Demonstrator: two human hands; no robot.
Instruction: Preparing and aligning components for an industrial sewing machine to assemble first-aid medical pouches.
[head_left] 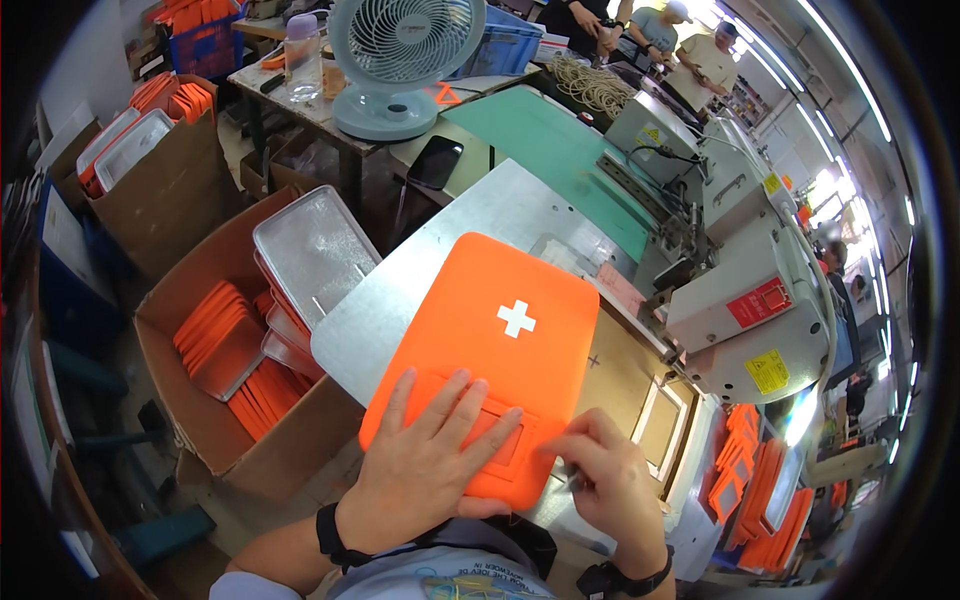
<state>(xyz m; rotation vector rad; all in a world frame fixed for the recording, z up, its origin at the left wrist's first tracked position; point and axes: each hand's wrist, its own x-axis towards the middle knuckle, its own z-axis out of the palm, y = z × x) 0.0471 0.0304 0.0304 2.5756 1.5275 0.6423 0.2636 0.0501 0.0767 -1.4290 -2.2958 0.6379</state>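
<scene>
An orange first-aid case shell (460, 315) with rounded corners and a white cross (516, 319) lies tilted on the metal work plate in front of me. Near its lower end is a small orange rectangular frame (507, 448). My left hand (415, 475) rests flat on the lower left of the shell, its fingers spread and some tips on the frame's edge. At the shell's lower right edge, my right hand (605, 475) has its fingers curled in. Whatever those fingers may pinch is hidden from view.
A sewing machine (745, 310) stands to the right. Cardboard box (270, 465) at left holds orange pieces and silvery trays (310, 250). A fan (400, 60), bottle (302, 65) and phone (436, 162) sit beyond. More orange pieces (775, 490) lie lower right; people (705, 65) stand far back.
</scene>
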